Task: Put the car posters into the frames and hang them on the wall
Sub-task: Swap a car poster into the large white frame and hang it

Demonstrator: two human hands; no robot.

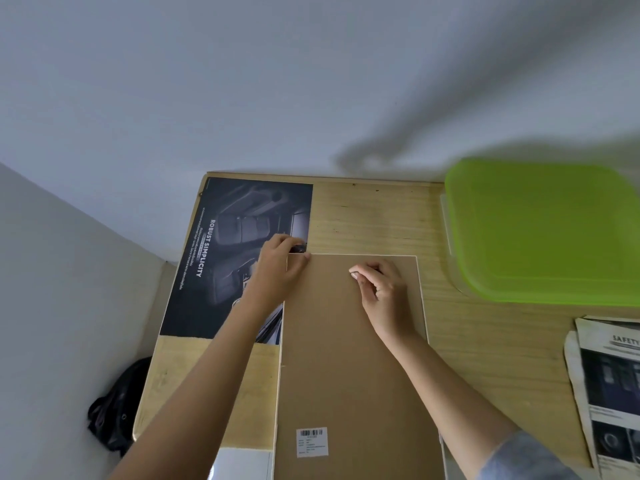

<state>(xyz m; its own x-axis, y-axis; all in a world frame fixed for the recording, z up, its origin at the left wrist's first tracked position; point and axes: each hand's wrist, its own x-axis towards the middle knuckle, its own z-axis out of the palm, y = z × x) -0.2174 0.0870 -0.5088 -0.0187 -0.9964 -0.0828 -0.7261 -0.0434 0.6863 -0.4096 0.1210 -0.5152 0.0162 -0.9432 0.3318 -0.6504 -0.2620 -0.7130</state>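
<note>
A frame (349, 368) lies face down on the wooden table (485, 341), its brown backing board up, with a barcode label (312, 442) near its front end. My left hand (277, 268) grips the frame's far left corner, with a small dark thing (298, 248) at its fingertips. My right hand (381, 289) rests on the backing board near the far edge, fingers curled. A dark car poster (235, 244) reading "ROBUST SIMPLICITY" lies flat to the left, partly under the frame and my left arm.
A box with a green lid (543, 233) stands at the back right. More car posters (609, 386) lie at the right edge. A white sheet (242, 464) sits at the front left. A black bag (117, 407) is on the floor left of the table. The wall (242, 81) rises behind.
</note>
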